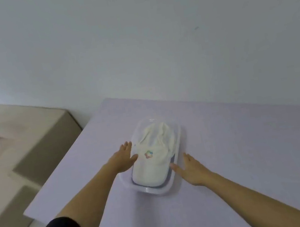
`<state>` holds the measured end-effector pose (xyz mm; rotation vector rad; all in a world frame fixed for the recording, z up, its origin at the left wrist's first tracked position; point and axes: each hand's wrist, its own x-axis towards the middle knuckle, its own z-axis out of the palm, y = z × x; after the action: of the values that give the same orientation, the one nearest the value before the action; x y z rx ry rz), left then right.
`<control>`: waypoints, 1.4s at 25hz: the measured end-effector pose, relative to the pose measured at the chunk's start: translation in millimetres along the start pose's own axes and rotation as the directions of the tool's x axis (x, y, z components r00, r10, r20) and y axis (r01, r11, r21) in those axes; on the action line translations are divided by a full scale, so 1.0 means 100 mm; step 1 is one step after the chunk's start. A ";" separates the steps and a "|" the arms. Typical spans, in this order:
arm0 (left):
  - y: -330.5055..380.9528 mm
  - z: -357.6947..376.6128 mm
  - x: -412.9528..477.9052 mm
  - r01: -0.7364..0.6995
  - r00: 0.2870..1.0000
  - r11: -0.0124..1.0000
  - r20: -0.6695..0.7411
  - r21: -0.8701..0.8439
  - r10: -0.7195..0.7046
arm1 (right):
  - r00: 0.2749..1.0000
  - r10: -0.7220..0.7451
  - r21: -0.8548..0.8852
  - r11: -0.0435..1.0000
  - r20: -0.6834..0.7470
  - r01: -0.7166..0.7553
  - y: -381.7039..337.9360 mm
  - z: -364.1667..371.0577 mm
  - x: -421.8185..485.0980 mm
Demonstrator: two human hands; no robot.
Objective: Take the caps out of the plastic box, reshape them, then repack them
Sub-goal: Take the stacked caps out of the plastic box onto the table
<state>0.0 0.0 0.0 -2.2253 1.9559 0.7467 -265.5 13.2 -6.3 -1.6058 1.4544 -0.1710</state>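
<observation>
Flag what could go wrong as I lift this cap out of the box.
1. The white cap fills the plastic box snugly, so pulling it may lift or drag the box across the table.
2. The left hand and right hand lie open at its sides; a one-sided tug could crease the crumpled fabric further.

A pale lilac table (247, 137) carries a clear plastic box (157, 190), which sits flat on its top, long side running away from the person. The tabletop stretches widely right of the box. The table's left edge runs near the box, and beyond the box the far edge meets a white wall (152, 34).
</observation>
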 end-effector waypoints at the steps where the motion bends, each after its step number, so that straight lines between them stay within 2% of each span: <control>1: -0.07 0.05 -0.02 0.058 0.998 0.998 -0.020 -0.038 -0.059 | 0.999 0.015 0.060 0.998 0.045 -0.018 -0.04 0.12 0.01; 2: -0.13 0.07 -0.05 0.125 0.992 0.985 -0.018 -0.123 -0.128 | 0.997 0.038 0.133 0.990 0.069 -0.047 -0.04 0.23 0.05; 4: -0.24 0.21 -0.13 0.236 0.970 0.922 0.017 -0.308 -0.243 | 0.991 0.066 0.158 0.984 0.118 -0.085 -0.06 0.45 0.03; 6: -0.26 0.33 -0.16 0.341 0.936 0.753 0.130 -0.563 -0.328 | 0.989 0.075 0.193 0.976 0.125 -0.098 -0.07 0.57 0.03; 7: -0.24 0.36 -0.17 0.346 0.933 0.671 0.161 -0.656 -0.323 | 0.991 0.074 0.244 0.965 0.107 -0.098 -0.04 0.59 0.06; 9: -0.18 0.39 -0.17 0.283 0.951 0.628 0.128 -0.725 -0.282 | 0.997 0.063 0.327 0.942 0.043 -0.074 0.02 0.54 0.09; 14: 0.32 0.50 -0.10 0.184 0.975 0.593 0.067 -0.784 -0.214 | 0.995 0.076 0.447 0.894 -0.060 -0.041 0.35 0.08 -0.01; 19: 1.26 0.77 -0.02 0.092 0.993 0.622 0.028 -0.778 -0.112 | 0.962 0.238 0.543 0.830 -0.133 -0.130 1.01 -0.51 -0.30; 23: 1.77 0.99 -0.07 0.088 0.996 0.610 0.048 -0.787 -0.081 | 0.933 0.320 0.591 0.790 -0.165 -0.166 1.71 -0.69 -0.33; 27: 1.94 1.12 -0.13 0.145 0.989 0.587 0.090 -0.797 -0.122 | 0.919 0.351 0.604 0.776 -0.177 -0.181 1.91 -0.74 -0.39; 31: 1.93 1.16 -0.17 0.141 0.989 0.598 0.082 -0.789 -0.125 | 0.920 0.361 0.592 0.779 -0.156 -0.205 1.53 -0.77 -0.54; 33: 1.93 1.22 -0.21 0.189 0.978 0.557 0.105 -0.809 -0.179 | 0.898 0.378 0.590 0.786 -0.227 -0.182 1.37 -0.66 -0.57; 35: 2.01 1.29 -0.29 0.260 0.943 0.521 0.098 -0.813 -0.318 | 0.843 0.403 0.555 0.817 -0.355 -0.157 1.36 -0.51 -0.54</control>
<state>-231.3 39.2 -50.6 -2.9588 1.2549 1.8398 -410.4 50.2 -46.4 -0.9204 1.8051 -0.7410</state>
